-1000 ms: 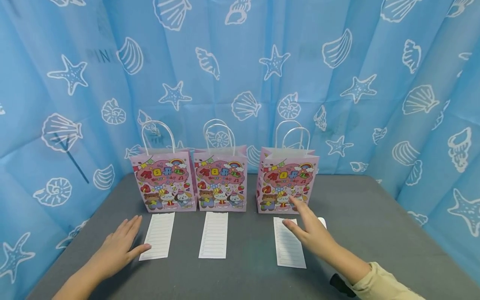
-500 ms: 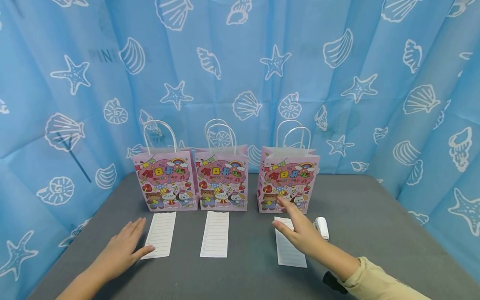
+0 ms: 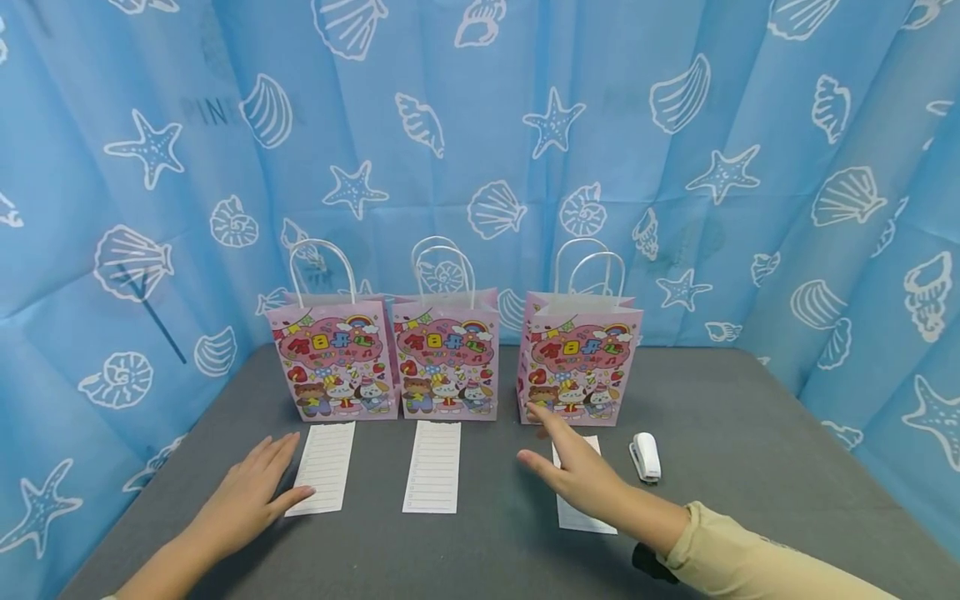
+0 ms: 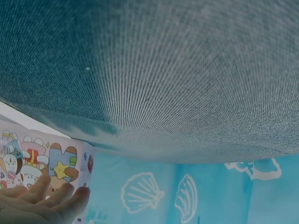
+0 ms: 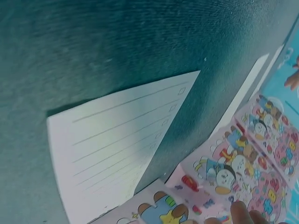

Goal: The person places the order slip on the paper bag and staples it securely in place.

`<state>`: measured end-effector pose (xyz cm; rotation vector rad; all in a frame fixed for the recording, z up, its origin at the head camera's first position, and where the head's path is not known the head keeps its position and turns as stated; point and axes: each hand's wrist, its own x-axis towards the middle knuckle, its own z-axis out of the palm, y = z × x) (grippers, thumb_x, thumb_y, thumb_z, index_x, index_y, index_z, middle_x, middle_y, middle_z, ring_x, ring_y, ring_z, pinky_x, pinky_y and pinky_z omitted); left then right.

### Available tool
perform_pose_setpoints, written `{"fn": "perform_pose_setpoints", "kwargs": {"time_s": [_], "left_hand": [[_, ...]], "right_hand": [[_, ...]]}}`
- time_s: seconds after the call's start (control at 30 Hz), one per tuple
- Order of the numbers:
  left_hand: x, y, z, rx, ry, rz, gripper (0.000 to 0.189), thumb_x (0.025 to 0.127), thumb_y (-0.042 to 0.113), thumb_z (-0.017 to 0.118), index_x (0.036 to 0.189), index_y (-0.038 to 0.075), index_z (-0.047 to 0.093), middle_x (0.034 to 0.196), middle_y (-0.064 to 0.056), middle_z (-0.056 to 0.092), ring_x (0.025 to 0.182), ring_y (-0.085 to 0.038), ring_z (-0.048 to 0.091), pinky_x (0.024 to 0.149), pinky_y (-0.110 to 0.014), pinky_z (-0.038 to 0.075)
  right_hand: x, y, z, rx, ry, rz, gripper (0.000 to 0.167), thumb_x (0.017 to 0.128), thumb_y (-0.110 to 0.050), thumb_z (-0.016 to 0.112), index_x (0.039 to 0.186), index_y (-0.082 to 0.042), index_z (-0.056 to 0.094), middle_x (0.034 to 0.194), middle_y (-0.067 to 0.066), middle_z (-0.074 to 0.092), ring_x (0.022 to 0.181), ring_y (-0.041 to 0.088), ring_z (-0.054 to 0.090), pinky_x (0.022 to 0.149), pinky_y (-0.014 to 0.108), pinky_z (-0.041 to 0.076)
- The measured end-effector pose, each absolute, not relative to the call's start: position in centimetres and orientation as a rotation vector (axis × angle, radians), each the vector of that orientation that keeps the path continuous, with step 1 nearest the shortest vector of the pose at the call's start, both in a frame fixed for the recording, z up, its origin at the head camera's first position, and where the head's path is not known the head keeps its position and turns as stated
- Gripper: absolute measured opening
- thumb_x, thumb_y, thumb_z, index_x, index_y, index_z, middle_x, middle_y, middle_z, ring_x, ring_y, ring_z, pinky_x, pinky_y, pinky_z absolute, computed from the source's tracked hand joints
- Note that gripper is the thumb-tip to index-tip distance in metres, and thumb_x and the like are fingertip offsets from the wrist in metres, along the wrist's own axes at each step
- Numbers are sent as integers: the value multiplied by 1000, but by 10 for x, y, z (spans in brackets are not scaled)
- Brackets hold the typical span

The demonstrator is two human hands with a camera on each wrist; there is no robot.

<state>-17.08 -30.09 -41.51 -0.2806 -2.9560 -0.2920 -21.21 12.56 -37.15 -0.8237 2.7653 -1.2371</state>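
Note:
Three pink cartoon paper gift bags stand in a row: a left bag (image 3: pixel 333 358), a middle bag (image 3: pixel 447 358) and a right bag (image 3: pixel 577 362). Before each lies a lined paper slip: left (image 3: pixel 326 467), middle (image 3: pixel 433 468) and right (image 3: pixel 588 512). My left hand (image 3: pixel 251 496) is beside the left slip, fingers extended, thumb over its edge, holding nothing. My right hand (image 3: pixel 577 475) hovers with spread fingers over the right slip and hides part of it. Neither hand grips anything.
A white stapler (image 3: pixel 645 457) lies on the grey table (image 3: pixel 712 400), right of the right hand. A dark object (image 3: pixel 652 562) shows partly under the right sleeve. Behind the bags hangs a blue curtain (image 3: pixel 480 108) with shell prints.
My right hand has moved left across the right slip, and the stapler has come fully into view. The left hand has barely shifted. Bags and slips stay in place.

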Motion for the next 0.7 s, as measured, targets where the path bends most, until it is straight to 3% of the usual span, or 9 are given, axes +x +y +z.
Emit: {"fn": "perform_pose_setpoints", "kwargs": {"time_s": [0.23, 0.7], "left_hand": [[-169, -299, -415, -305, -2915, -288, 78, 89, 47, 65, 140, -7, 42, 137, -29, 47, 125, -53, 40, 88, -72, 36], [-168, -300, -412, -324, -2893, -292, 74, 89, 42, 68, 139, -7, 45, 127, -29, 54, 116, -47, 50, 86, -65, 42]], "right_hand": [[-213, 115, -375, -900, 2725, -1241, 66, 99, -35, 56, 150, -3, 29, 141, 18, 46, 123, 38, 49, 93, 58, 43], [-212, 91, -378, -906, 2567, -1360, 63, 100, -26, 56, 149, 1, 26, 137, 20, 46, 118, 41, 50, 87, 58, 47]]}}
